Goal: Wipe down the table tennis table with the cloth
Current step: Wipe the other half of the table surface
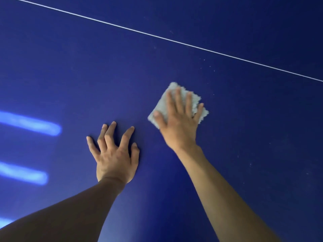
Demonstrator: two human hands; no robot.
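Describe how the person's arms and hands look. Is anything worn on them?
Both arms are bare. The left hand and the right hand show no glove, ring or watch. No sleeve covers the left forearm or the right forearm.

I can read no words, numbers, labels or brand marks anywhere in front of me. The only marking I see is a thin white line [174, 41] painted slantwise across the blue worktop [70, 75], and it carries no letters or figures.
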